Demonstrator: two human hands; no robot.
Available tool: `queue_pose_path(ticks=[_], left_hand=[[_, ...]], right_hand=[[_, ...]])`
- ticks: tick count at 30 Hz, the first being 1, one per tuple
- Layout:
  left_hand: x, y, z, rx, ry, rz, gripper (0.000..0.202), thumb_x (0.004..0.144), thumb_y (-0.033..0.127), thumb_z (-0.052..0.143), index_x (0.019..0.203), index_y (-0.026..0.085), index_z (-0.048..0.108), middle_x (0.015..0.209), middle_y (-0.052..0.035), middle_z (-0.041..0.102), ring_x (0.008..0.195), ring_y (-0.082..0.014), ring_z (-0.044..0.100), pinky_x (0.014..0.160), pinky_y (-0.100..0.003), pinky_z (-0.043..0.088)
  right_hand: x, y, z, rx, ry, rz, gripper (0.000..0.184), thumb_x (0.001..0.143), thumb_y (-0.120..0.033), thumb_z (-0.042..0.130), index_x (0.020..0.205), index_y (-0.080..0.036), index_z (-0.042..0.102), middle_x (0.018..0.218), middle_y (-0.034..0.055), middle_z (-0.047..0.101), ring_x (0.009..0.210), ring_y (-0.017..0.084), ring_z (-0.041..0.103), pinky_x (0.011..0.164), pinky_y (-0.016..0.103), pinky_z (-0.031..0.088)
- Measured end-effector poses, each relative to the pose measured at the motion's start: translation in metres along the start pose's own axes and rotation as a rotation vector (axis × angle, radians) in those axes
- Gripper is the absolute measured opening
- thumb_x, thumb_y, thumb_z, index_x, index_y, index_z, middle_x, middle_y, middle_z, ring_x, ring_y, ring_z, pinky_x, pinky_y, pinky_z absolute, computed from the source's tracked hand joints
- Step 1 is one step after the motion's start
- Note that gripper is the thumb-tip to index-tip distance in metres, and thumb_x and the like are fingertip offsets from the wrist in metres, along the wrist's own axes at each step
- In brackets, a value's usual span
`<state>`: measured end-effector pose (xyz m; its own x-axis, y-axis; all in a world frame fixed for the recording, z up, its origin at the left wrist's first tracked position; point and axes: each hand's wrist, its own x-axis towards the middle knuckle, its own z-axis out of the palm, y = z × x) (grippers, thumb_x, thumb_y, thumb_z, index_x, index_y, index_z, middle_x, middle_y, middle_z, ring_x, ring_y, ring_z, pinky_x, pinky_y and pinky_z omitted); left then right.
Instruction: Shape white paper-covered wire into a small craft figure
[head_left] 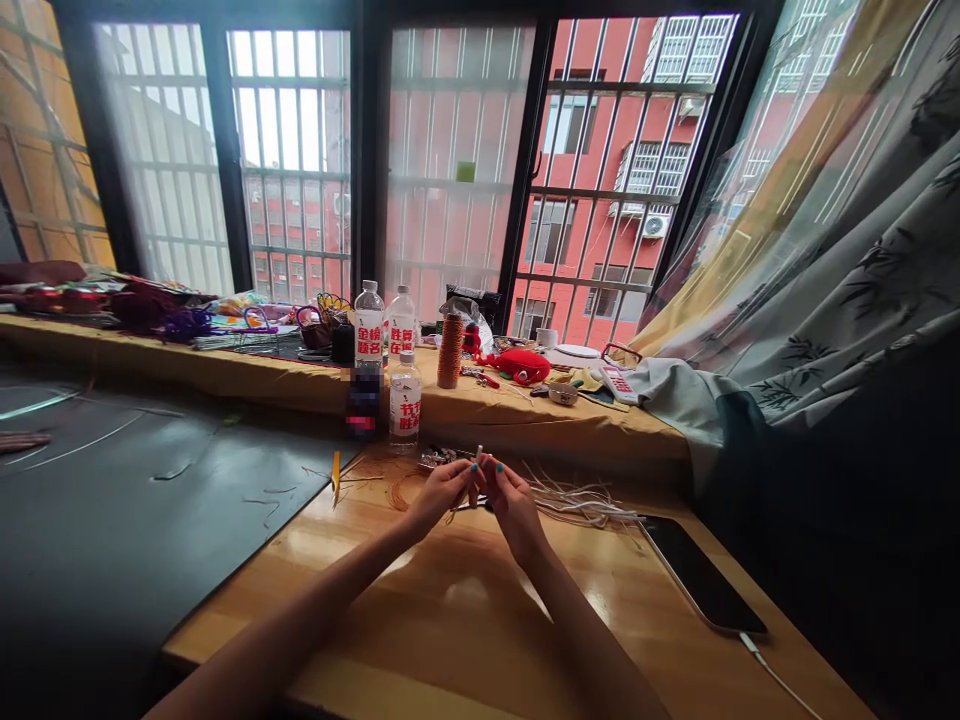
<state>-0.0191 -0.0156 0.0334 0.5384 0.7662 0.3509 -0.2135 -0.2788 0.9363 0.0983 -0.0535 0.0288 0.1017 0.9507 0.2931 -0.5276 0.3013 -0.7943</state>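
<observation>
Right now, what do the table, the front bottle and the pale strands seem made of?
Table: likely wood, glossy; plank lines and glare show.
Front bottle: probably clear, smooth plastic; it's see-through.
Pale strands: perhaps cord or coated wire, finish unclear; they're thin and curving.

Free room over wooden tabletop between forearms, bottles blocking beyond, white strands and tablet obstructing right

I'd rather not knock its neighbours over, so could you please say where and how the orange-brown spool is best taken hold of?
The orange-brown spool is probably best held around its middle, from the near side: it stands upright, a slim cylinder close to the front edge of the ledge, with clear plastic bottles to its left and a red stuffed toy to its right.
</observation>
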Motion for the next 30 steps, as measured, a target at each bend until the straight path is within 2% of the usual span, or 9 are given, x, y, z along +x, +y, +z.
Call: queue_pose_path(ticks=[3,8,15,21,25,30], left_hand=[[-0.003,-0.001,0.003,0.118,-0.008,0.025,0.038,0.073,0.047,0.043,0.057,0.013,0.047,0.04,0.0039,0.044,0.036,-0.0051,0.031,0.038,-0.019,0.021],[-0.008,-0.003,0.006,0.254,0.047,0.087,0.037,0.077,0.042,0.039,0.053,0.014,0.046,0.04,0.0034,0.044,0.042,-0.0072,0.037,0.045,-0.019,0.028],[-0.011,-0.005,0.011,0.369,0.124,0.127,0.036,0.08,0.042,0.035,0.062,0.016,0.051,0.042,0.0037,0.044,0.043,-0.0081,0.037,0.046,-0.02,0.029],[-0.012,-0.009,0.013,0.428,0.17,0.134,0.035,0.081,0.041,0.033,0.067,0.016,0.053,0.043,0.0041,0.045,0.043,-0.0087,0.041,0.048,-0.02,0.031],[-0.013,-0.011,0.014,0.45,0.172,0.149,0.035,0.081,0.04,0.033,0.065,0.016,0.052,0.044,0.0041,0.045,0.043,-0.0089,0.043,0.049,-0.019,0.032],[-0.012,-0.013,0.015,0.475,0.164,0.141,0.035,0.081,0.039,0.032,0.066,0.016,0.053,0.043,0.004,0.047,0.043,-0.0092,0.044,0.05,-0.019,0.033]], right_hand=[[-0.003,0.001,0.003,-0.048,-0.01,0.025,0.028,0.064,-0.03,0.064,0.088,-0.017,0.064,0.091,0.0053,0.064,0.089,0.018,0.056,0.087,0.032,0.038],[-0.006,-0.001,0.005,-0.078,0.006,0.014,0.031,0.065,-0.032,0.063,0.092,-0.018,0.063,0.089,0.0054,0.065,0.089,0.019,0.056,0.084,0.034,0.04],[-0.007,-0.003,0.009,-0.107,0.056,0.029,0.028,0.061,-0.033,0.065,0.086,-0.019,0.065,0.089,0.0043,0.065,0.086,0.018,0.057,0.071,0.027,0.048],[-0.006,-0.001,0.006,-0.195,0.074,0.027,0.032,0.061,-0.034,0.064,0.089,-0.018,0.065,0.089,0.0048,0.065,0.083,0.019,0.058,0.066,0.029,0.049],[-0.006,0.0,0.004,-0.257,0.107,0.011,0.027,0.062,-0.033,0.063,0.085,-0.019,0.066,0.082,0.0027,0.066,0.077,0.018,0.059,0.066,0.028,0.048],[-0.006,-0.001,0.003,-0.317,0.106,-0.019,0.024,0.063,-0.035,0.062,0.078,-0.017,0.067,0.071,0.0017,0.065,0.064,0.015,0.058,0.057,0.025,0.046]])
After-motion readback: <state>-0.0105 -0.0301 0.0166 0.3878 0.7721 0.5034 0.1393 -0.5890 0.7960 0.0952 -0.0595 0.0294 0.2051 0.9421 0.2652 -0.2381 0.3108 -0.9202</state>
